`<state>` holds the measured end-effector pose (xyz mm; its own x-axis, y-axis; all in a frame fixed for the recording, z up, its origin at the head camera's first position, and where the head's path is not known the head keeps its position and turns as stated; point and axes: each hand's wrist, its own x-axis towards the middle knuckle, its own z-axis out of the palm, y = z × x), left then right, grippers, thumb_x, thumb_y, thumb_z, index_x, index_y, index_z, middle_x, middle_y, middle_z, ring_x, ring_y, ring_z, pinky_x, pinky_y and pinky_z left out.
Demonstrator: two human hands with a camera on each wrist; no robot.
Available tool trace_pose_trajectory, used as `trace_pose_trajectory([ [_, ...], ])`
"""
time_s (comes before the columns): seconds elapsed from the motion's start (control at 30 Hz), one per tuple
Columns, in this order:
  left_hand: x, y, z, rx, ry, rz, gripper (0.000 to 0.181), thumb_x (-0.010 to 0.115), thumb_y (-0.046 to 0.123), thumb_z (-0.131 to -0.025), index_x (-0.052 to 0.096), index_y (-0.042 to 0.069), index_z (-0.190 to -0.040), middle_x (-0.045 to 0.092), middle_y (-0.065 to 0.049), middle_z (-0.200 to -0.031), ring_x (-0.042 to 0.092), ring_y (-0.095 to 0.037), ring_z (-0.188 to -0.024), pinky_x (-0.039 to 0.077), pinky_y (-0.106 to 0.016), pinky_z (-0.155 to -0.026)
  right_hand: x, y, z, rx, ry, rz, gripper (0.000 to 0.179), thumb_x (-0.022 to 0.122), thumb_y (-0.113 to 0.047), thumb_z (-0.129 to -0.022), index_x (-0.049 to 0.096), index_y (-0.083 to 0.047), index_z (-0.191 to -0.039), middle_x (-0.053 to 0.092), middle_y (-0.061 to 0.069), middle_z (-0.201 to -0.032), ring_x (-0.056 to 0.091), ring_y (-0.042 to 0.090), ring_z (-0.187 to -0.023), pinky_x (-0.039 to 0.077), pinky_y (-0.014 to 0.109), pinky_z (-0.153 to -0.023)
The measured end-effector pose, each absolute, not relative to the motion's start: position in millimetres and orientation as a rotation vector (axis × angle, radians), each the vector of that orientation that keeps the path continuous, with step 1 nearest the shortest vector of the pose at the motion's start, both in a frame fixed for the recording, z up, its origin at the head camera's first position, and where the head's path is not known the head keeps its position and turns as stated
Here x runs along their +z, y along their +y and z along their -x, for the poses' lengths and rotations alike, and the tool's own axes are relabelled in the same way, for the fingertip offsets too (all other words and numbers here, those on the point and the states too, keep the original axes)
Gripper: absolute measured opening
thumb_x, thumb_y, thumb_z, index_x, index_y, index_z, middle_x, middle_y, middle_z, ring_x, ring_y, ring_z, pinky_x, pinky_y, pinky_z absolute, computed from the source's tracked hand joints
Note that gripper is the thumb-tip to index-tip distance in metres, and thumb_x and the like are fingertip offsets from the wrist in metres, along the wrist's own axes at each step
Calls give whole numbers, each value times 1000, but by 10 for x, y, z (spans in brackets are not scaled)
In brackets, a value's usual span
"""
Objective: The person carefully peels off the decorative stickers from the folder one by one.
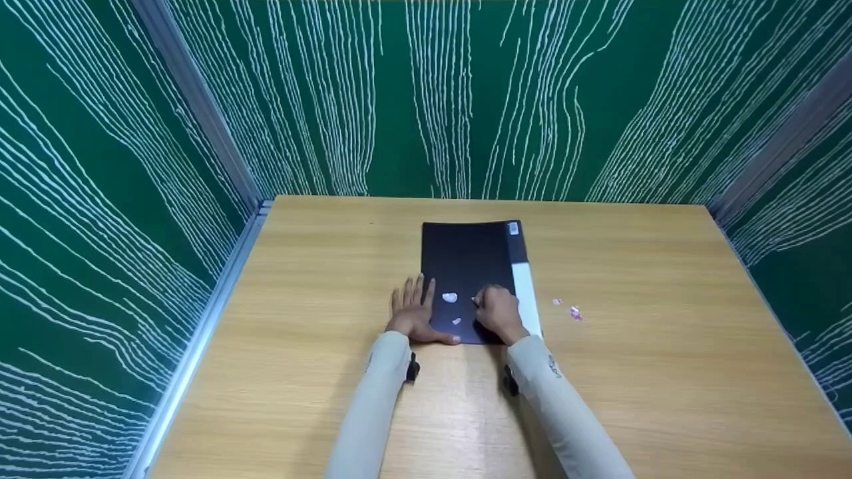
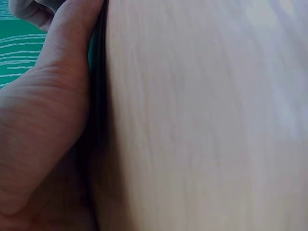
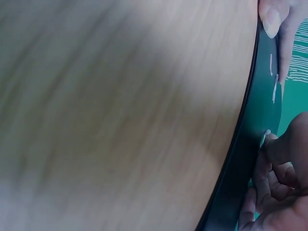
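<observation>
A dark, thin book (image 1: 466, 253) lies on the table, with a barcode label (image 1: 513, 228) at its far right corner and a white strip (image 1: 526, 293) along its right side. My left hand (image 1: 414, 315) presses flat over the book's near left corner, fingers spread, thumb along the near edge. On the cover, a whitish scrap (image 1: 450, 298) and a smaller pinkish scrap (image 1: 456, 321) lie between the hands. With curled fingers, my right hand (image 1: 498, 311) pinches a small pale scrap (image 3: 267, 132) close over the cover; its fingers partly hide that piece.
Two small pink-and-white scraps (image 1: 576, 313) lie on the wooden table (image 1: 319, 286) to the right of the book. Green walls (image 1: 492, 100) with white wavy lines border the table at the back and sides. A metal rail (image 1: 206, 326) runs along the left edge.
</observation>
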<state>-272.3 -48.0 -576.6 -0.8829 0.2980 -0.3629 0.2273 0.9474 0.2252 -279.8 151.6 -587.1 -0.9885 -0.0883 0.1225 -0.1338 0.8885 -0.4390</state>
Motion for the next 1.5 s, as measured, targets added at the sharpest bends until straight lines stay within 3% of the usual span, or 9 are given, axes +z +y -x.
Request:
trace_pose_trajectory([
  [0.77, -5753, -482, 2732, 227, 2732, -384, 137, 64, 86, -67, -8, 16, -161, -13, -13, -168, -10, -35, -156, 0, -58, -124, -5821, 1534, 2825, 829, -2975, -144, 5, 68, -4, -80, 66, -6, -76, 68, 7, -80, 62, 22, -72, 56, 47, -77],
  [1.03, -5743, -489, 2746, 234, 2715, -370, 136, 64, 85, -68, -10, 18, -160, -16, -11, -168, -14, -33, -156, -4, -57, -124, -5812, 1524, 2824, 838, -2918, -147, 6, 64, -1, -74, 68, -5, -75, 69, 9, -76, 66, 28, -74, 56, 49, -73],
  [1.5, -5755, -476, 2714, 228, 2715, -375, 137, 65, 85, -67, -9, 17, -161, -15, -12, -168, -14, -32, -156, -3, -57, -124, -5858, 1585, 2828, 951, -2938, -135, 6, 64, 1, -74, 68, -3, -77, 70, 9, -79, 63, 22, -72, 56, 43, -69],
])
